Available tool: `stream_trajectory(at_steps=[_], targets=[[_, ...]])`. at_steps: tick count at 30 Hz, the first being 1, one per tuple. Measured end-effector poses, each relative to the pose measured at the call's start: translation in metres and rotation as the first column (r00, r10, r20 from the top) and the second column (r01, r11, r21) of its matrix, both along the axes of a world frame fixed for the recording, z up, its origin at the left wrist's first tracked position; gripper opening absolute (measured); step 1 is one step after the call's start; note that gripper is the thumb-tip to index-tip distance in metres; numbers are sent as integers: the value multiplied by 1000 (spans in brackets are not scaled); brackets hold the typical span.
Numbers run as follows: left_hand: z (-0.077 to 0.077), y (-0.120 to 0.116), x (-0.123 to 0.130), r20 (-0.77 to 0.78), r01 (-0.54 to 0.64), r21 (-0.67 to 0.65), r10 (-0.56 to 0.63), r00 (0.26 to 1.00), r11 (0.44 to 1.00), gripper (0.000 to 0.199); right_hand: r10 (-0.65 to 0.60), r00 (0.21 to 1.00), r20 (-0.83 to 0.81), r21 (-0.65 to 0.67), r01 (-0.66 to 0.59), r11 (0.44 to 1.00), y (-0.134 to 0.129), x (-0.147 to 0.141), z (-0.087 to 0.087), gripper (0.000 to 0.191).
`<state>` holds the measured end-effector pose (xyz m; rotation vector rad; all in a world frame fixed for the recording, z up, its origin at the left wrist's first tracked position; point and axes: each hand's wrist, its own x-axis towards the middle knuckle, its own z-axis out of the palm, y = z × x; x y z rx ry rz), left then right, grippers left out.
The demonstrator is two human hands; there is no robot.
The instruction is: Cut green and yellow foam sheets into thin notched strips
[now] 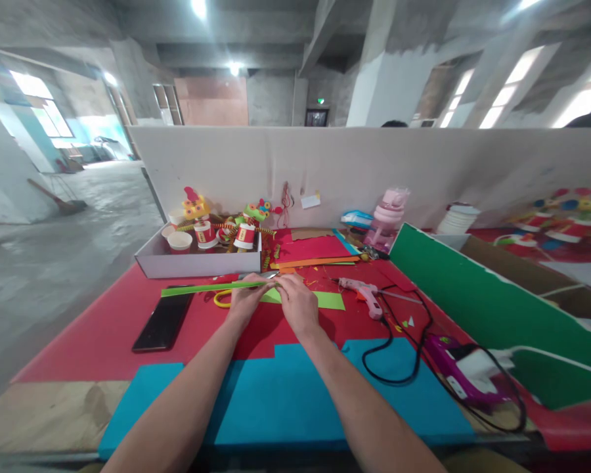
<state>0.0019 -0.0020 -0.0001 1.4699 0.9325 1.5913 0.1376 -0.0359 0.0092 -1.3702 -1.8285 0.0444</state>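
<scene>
Both my hands meet over the middle of the red-covered table. A narrow green paper strip (201,288) reaches out to the left from between them. My left hand (249,299) pinches the strip, and my right hand (297,301) closes on its right end, where the fingertips partly hide it. Beneath my hands lies a wider light-green paper strip (331,301), flat on the table. Scissors with yellow handles (221,299) lie partly hidden behind my left hand. A black phone (162,323) rests to the left, under the strip's free end.
A pink glue gun (364,293) lies to the right, its black cord looping toward a purple power strip (465,374). A white box (199,264) with paper-cup figures stands back left. Blue sheets (280,401) cover the front edge. A green panel (492,315) bounds the right side.
</scene>
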Motion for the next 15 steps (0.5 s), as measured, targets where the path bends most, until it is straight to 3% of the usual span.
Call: stream_trajectory(at_steps=[6, 15], targets=[[5, -3, -1, -133, 80, 63, -71, 989, 995, 21, -47, 993, 111, -37, 51, 998, 2, 10, 2, 18], [1, 4, -10, -149, 19, -3, -19, 989, 1000, 17, -32, 965, 260, -37, 43, 998, 5, 22, 4, 14]])
